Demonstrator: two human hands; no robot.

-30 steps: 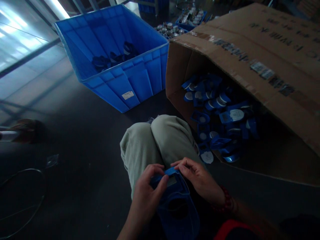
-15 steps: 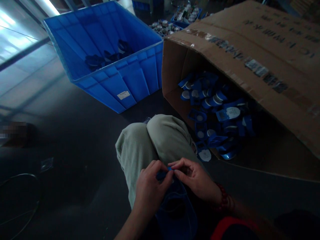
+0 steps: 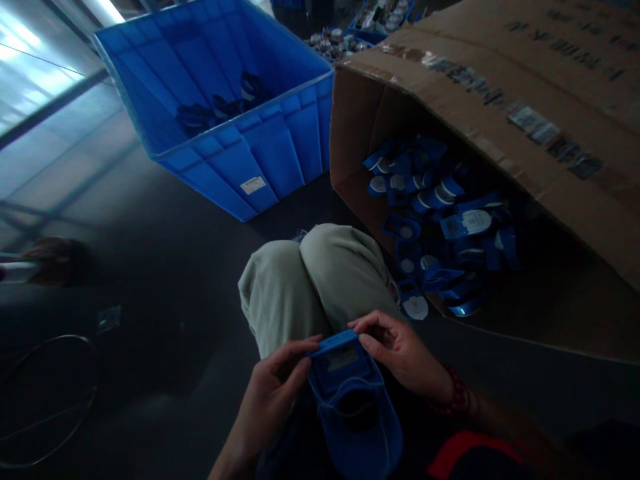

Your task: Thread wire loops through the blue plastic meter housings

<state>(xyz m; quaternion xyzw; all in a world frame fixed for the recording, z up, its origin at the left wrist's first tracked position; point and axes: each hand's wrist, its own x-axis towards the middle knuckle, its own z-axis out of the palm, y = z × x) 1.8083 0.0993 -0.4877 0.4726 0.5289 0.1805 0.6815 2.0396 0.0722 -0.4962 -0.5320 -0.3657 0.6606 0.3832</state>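
Above my lap, both hands hold a blue plastic housing (image 3: 350, 380). It has a rectangular window near its far edge and a rounded near end with a dark round opening. A thin pale cord or wire lies across it. My left hand (image 3: 270, 380) pinches the far left corner between thumb and fingers. At the far right corner, my right hand (image 3: 403, 353) grips the rim the same way, with a red bead bracelet (image 3: 457, 393) on that wrist. Part of the near end fades into shadow.
A tipped cardboard box (image 3: 500, 67) at right holds many similar blue housings (image 3: 465, 223). Ahead stands a blue crate (image 3: 285, 143) with several dark blue pieces inside. Filled trays (image 3: 385, 20) are farther back. A wire loop (image 3: 95, 393) and someone's shoe (image 3: 53, 260) are at left.
My hands have moved apart from the middle of the housing's far edge to its two corners. The far edge and window now show. The view has shifted slightly.
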